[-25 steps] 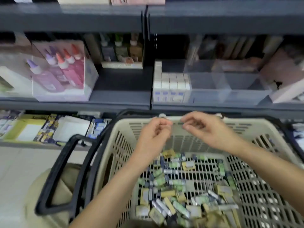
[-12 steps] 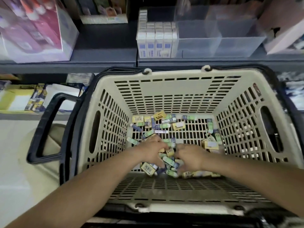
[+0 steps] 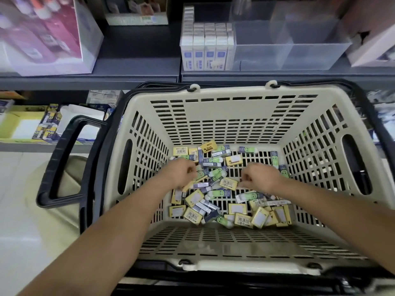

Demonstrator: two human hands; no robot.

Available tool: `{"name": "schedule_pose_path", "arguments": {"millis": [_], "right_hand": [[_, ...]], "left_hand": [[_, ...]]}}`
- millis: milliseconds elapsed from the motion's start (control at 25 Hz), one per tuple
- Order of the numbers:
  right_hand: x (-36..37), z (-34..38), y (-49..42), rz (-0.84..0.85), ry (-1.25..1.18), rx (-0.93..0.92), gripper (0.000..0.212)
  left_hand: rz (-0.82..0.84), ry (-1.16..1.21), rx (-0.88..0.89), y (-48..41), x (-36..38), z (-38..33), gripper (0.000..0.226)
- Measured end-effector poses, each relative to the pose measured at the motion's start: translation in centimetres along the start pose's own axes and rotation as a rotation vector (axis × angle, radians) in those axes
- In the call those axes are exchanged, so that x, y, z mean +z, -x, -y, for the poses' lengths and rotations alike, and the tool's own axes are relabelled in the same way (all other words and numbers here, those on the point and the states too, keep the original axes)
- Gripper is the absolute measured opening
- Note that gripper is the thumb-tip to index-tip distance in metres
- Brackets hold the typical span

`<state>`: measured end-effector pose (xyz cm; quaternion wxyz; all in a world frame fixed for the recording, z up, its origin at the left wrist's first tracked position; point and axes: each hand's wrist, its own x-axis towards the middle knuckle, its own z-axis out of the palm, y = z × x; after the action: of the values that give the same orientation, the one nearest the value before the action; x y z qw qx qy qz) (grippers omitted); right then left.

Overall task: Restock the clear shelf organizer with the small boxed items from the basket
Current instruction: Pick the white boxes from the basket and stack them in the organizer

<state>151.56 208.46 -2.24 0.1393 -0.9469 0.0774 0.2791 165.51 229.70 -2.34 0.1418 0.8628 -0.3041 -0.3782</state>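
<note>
A cream slotted plastic basket [image 3: 233, 110] with black handles fills the middle of the frame, seen from above. On its floor a loose heap of small yellow and green-and-navy boxed items [image 3: 228, 183] is scattered, lying flat at every angle. The left hand [image 3: 181, 173] and right hand [image 3: 259, 177] are lowered into the heap at centre frame, knuckles up and fingers curled downward among the boxes. Whether either hand has a box pinched cannot be told, as the fingertips are hidden. Several boxes lie directly between and just below the two hands. The clear plastic shelf organizer [image 3: 263, 56] is placed on the dark grey shelf [image 3: 136, 67] at upper centre and upper right, beyond the basket's far rim, with its long axis running left to right. Its left compartment is packed with upright white boxes with blue labels [image 3: 204, 50]. The compartments to the right look bare and sit above the right hand, which is judged the nearer.
</note>
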Motion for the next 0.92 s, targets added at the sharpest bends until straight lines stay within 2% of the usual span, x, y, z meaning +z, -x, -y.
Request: {"name": "schedule_pose_path", "arguments": {"millis": [80, 160, 240, 280, 400, 440, 520, 560, 640, 760, 840, 920], "right_hand": [[-0.3, -0.1, -0.3, 0.192, -0.016, -0.02, 0.036], [0.5, 0.2, -0.2, 0.346, 0.072, -0.056, 0.047], [1.1, 0.2, -0.1, 0.339, 0.162, -0.101, 0.045], [1.2, 0.0, -0.1, 0.302, 0.155, -0.112, 0.039], [0.6, -0.8, -0.2, 0.116, 0.039, -0.068, 0.012], [0.1, -1.2, -0.3, 0.049, -0.007, -0.027, 0.011], [-0.7, -2.0, -0.5, -0.037, -0.083, 0.067, 0.03], [-0.8, -2.2, -0.6, -0.081, -0.041, 0.083, 0.04], [-0.8, -1.8, -0.5, -0.159, 0.153, -0.027, 0.039], [0.9, 0.4, 0.3, 0.036, 0.297, -0.233, 0.027], [1.6, 1.0, 0.6, 0.115, 0.374, -0.241, 0.024], [1.4, 1.0, 0.5, 0.093, 0.327, -0.195, 0.02]], "left_hand": [[0.106, -0.022, 0.019, 0.1, 0.3, -0.3, 0.027], [0.226, -0.279, 0.098, 0.3, 1.6, -0.6, 0.048], [0.201, -0.503, 0.199, 0.6, 2.3, -0.7, 0.051], [0.171, -0.537, 0.218, 0.6, 2.3, -0.5, 0.047], [0.143, -0.456, 0.137, 0.6, 1.8, -0.4, 0.04], [0.136, -0.425, 0.117, 0.6, 1.7, -0.6, 0.039], [0.056, -0.34, 0.113, 0.5, 1.3, -1.1, 0.032], [-0.022, -0.277, 0.11, 0.4, 0.8, -1.2, 0.027], [-0.158, -0.135, 0.07, 0.0, -0.2, -1.1, 0.024], [-0.204, 0.009, -0.033, -0.2, -0.8, -0.8, 0.018], [-0.175, 0.104, -0.087, -0.2, -0.8, -0.7, 0.014], [-0.136, 0.244, -0.096, 0.0, -0.8, -1.4, 0.011]]}}
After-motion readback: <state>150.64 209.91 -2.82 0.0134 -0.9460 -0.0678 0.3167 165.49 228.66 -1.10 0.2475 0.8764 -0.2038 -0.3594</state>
